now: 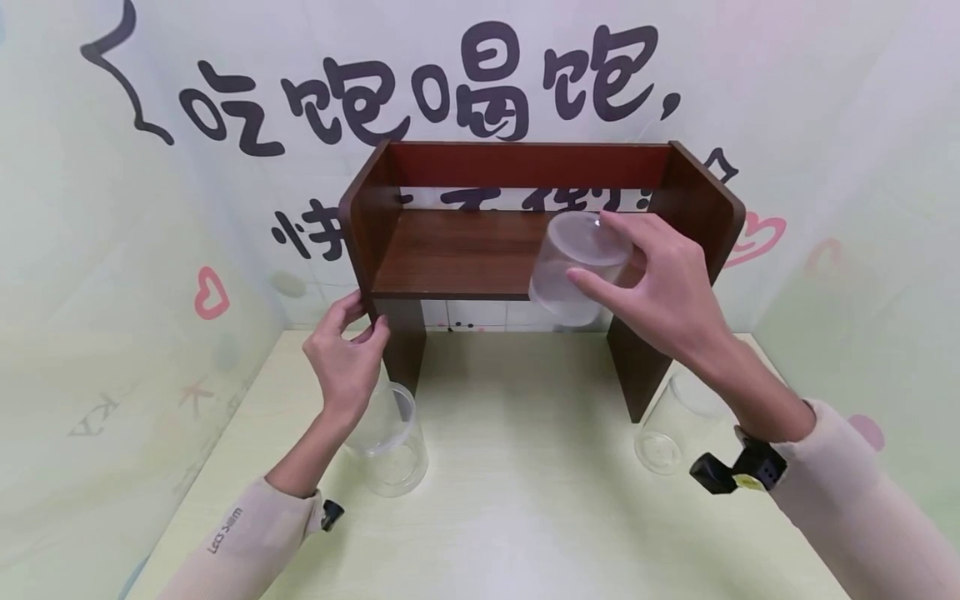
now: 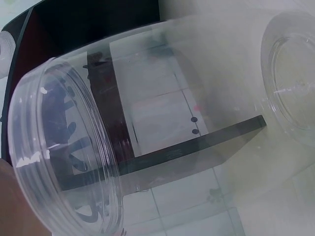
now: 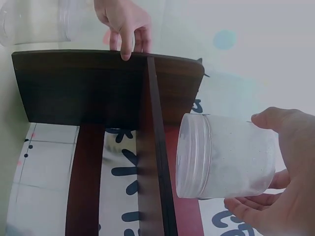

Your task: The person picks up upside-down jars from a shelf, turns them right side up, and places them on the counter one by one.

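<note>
A dark brown wooden shelf [image 1: 450,254] stands on the table. My left hand [image 1: 347,350] grips the edge of its left side panel [image 3: 78,86], thumb on one face and fingers on the other. My right hand [image 1: 660,283] holds a hazy clear plastic jar [image 1: 573,267] over the right part of the shelf board, thumb and fingers on opposite sides. In the right wrist view this jar's ridged end [image 3: 194,155] points toward the board; I cannot tell whether they touch. Below my left hand, a clear jar [image 1: 393,454] stands upright on the table.
Another clear jar [image 1: 678,417] is on the table right of the shelf, partly hidden by my right forearm. A printed cloth [image 1: 480,50] with dark characters hangs behind the shelf and continues along both sides. The pale table [image 1: 510,500] spreads in front.
</note>
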The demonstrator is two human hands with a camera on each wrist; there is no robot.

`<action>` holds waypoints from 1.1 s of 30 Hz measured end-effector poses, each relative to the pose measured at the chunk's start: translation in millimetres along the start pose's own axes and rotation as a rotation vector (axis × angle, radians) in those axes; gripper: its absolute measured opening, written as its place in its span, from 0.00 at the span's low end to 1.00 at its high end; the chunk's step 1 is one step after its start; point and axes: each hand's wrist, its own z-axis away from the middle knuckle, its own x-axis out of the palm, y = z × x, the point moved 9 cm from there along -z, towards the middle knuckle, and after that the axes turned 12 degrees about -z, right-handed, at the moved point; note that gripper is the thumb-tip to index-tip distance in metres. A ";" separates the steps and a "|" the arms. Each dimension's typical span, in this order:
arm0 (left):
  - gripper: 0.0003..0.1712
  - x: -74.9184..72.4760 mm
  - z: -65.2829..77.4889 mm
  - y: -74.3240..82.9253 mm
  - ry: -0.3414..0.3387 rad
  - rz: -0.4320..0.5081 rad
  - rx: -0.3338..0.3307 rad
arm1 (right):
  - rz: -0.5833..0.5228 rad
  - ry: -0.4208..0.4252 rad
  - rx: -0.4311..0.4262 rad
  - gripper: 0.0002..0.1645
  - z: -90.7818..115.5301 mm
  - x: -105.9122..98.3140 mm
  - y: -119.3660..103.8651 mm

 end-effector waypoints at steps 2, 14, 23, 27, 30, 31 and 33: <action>0.21 0.3 0.2 0.2 0.001 0.001 0.001 | 0.007 0.010 -0.007 0.40 6.6 -3.5 -0.6; 0.21 1.3 0.4 -0.7 0.006 0.001 -0.011 | -0.110 0.017 -0.024 0.41 47.3 -13.2 0.8; 0.21 0.7 1.3 -0.9 0.009 0.022 -0.034 | -0.177 0.031 0.012 0.42 72.8 -2.2 19.6; 0.23 2.7 4.1 -2.6 -0.021 0.028 -0.074 | -0.212 0.049 0.060 0.42 82.7 6.5 33.4; 0.26 3.6 8.3 -2.5 -0.033 0.041 -0.102 | -0.265 0.067 0.102 0.41 90.3 14.6 44.2; 0.26 3.2 10.3 -1.2 -0.030 0.050 -0.099 | -0.282 0.073 0.112 0.41 92.7 17.2 47.4; 0.27 0.4 14.7 4.2 -0.002 0.066 -0.075 | -0.321 0.087 0.128 0.41 97.1 21.9 52.6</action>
